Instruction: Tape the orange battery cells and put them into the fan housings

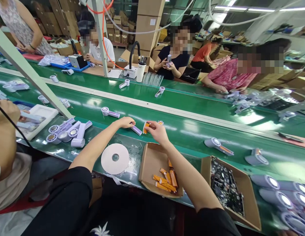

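Note:
My left hand (127, 122) is closed round the head end of a purple-white fan housing, whose handle (136, 130) points right over the green belt. Just to the right, my right hand (156, 131) pinches an orange-wrapped piece (146, 127) with something white beside it. The two hands are close but apart. Below my right forearm a cardboard tray (147, 157) holds several orange-wrapped cells (167, 177). A white tape roll (108, 159) lies flat to the left of the tray.
Fan housings (80, 132) are piled at the left, with more at the far right (272, 193). A box (253, 200) holds circuit boards. Another fan (218, 146) lies on the belt (186, 108). A metal post (36, 78) slants at left. People sit across the belt; a person's arm is at far left.

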{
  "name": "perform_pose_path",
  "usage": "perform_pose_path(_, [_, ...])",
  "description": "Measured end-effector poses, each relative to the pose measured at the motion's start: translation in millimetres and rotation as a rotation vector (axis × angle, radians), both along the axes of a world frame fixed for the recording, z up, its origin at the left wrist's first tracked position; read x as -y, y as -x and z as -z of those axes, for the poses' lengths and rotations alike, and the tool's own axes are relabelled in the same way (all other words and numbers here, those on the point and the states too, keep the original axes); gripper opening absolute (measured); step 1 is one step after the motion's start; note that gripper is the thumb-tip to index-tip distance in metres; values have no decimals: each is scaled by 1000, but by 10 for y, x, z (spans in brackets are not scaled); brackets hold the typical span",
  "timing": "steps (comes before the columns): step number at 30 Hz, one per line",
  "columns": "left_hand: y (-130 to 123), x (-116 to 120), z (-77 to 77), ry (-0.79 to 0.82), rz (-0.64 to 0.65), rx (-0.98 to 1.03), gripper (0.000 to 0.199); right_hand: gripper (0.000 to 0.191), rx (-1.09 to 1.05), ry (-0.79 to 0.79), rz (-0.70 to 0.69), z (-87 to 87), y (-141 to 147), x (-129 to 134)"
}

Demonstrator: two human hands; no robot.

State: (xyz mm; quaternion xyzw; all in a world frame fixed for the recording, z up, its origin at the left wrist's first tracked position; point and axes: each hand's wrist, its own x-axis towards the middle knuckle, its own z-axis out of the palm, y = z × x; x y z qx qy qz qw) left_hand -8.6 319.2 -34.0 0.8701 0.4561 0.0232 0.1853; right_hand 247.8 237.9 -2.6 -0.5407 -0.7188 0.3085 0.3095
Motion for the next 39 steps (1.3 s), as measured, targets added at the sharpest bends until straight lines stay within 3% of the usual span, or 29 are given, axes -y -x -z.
perform_pose_path(4, [-60,50,21,-20,-75,39,24,39,235,4,-92,102,247,-201])
perform_pose_path(10, [-190,81,58,-11,-146,57,20,38,579,30,-217,135,391,-241])
perform_pose_path(16, [-276,130,43,-1,-219,66,20,36,717,90,-259,175,598,-304])
perform_pose_path(20, [-399,154,-29,-23,-285,63,18,33,656,84,-227,35,583,-318])
perform_pose_path(24, [-518,303,-185,-103,-377,82,30,40,476,-8,-119,-301,270,-86])
perform_pose_path(26, [-471,573,-268,-155,-374,107,41,44,366,-53,-95,-447,-10,244])
perform_pose_path(29, [-158,1298,-317,-169,-248,132,52,41,232,-41,-151,-480,-564,1000])
perform_pose_path(31, [186,1889,-266,-95,-112,104,52,37,177,17,-192,-348,-946,1563])
perform_pose_path(32, [370,2168,-218,-57,-65,78,62,37,102,80,-205,-251,-1109,1820])
perform_pose_path(34, [684,2623,-108,-5,-17,-21,74,39,-4,179,-124,-46,-1329,2228])
perform_pose_path(36, [836,2892,-35,11,-24,-84,72,42,-95,229,-25,99,-1358,2461])
perform_pose_path(39, [679,2993,-91,-101,-72,3,68,44,-245,296,25,119,-1035,2556])
